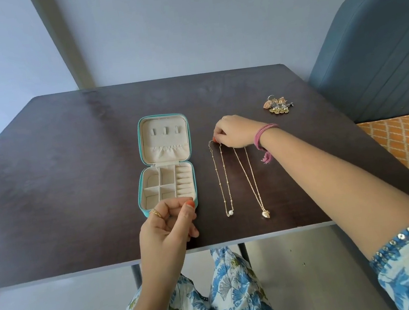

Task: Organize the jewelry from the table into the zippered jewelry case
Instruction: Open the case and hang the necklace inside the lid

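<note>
Early stage. The jewelry case [165, 169] lies unzipped and open on the table [68, 159], its compartments showing no jewelry. Right of it lie 2 necklaces [237, 176]; the right hand [235, 131] pinches their far ends. The left hand [170, 221], fingers loosely curled, holds nothing visible. A cluster of earrings [277, 105] waits far right. All pieces remain to be stowed.

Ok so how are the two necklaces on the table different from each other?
The left necklace carries a small white pearl and has tiny beads spaced along its chain; the right necklace ends in a gold pendant on a plain chain. The right necklace's pendant lies nearer the table's front edge than the left necklace's pearl. Both are gold-coloured, stretched out side by side, and the right hand touches their far ends.
</note>
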A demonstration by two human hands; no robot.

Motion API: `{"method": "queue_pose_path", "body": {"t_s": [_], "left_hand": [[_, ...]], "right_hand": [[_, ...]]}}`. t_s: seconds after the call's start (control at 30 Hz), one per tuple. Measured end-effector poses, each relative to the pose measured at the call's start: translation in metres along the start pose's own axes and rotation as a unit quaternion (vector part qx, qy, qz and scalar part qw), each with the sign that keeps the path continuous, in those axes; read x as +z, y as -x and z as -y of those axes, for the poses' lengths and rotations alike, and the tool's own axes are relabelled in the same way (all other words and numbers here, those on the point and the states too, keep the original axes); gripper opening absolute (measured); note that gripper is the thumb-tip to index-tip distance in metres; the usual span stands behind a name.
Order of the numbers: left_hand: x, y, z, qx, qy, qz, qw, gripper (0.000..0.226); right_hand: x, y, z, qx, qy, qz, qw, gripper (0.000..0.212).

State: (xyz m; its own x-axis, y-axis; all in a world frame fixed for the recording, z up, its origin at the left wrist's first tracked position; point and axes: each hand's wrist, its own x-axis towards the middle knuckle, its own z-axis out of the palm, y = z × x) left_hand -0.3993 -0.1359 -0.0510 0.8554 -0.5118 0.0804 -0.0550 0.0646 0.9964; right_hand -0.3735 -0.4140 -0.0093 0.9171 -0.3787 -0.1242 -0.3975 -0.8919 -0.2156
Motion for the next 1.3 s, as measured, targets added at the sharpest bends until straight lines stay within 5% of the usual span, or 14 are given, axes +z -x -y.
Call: {"method": "queue_pose_path", "body": {"t_s": [0.2,0.33,0.53,0.73,0.93,1.03,1.17,1.3], "left_hand": [[-0.006,-0.003,-0.008,-0.06,0.09,0.039,0.993,0.011],[-0.009,-0.015,-0.034,-0.018,0.092,0.068,0.993,0.011],[0.002,-0.055,-0.097,0.074,0.082,0.087,0.99,0.014],[0.026,-0.084,-0.136,0.056,-0.003,0.181,0.982,0.04],[0.01,-0.084,-0.146,-0.043,0.092,0.243,0.965,0.049],[0.002,-0.078,-0.148,-0.045,0.17,0.215,0.96,0.041],[-0.01,-0.083,-0.158,-0.042,0.373,0.175,0.91,0.033],[-0.024,-0.092,-0.163,-0.025,0.455,0.169,0.874,0.02]], "right_hand": [[-0.036,0.031,0.008,-0.035,-0.167,-0.041,0.984,0.017],[-0.062,0.056,0.019,-0.091,-0.293,-0.05,0.95,0.01],[-0.1,0.088,0.047,-0.166,-0.353,-0.059,0.919,0.012],[-0.126,0.104,0.078,-0.215,-0.361,-0.076,0.904,0.01],[-0.133,0.1,0.087,-0.186,-0.382,-0.149,0.893,0.008],[-0.125,0.098,0.088,-0.171,-0.417,-0.154,0.879,0.007],[-0.099,0.097,0.094,-0.165,-0.427,-0.142,0.878,0.005],[-0.072,0.102,0.1,-0.168,-0.369,-0.102,0.908,0.011]]}}
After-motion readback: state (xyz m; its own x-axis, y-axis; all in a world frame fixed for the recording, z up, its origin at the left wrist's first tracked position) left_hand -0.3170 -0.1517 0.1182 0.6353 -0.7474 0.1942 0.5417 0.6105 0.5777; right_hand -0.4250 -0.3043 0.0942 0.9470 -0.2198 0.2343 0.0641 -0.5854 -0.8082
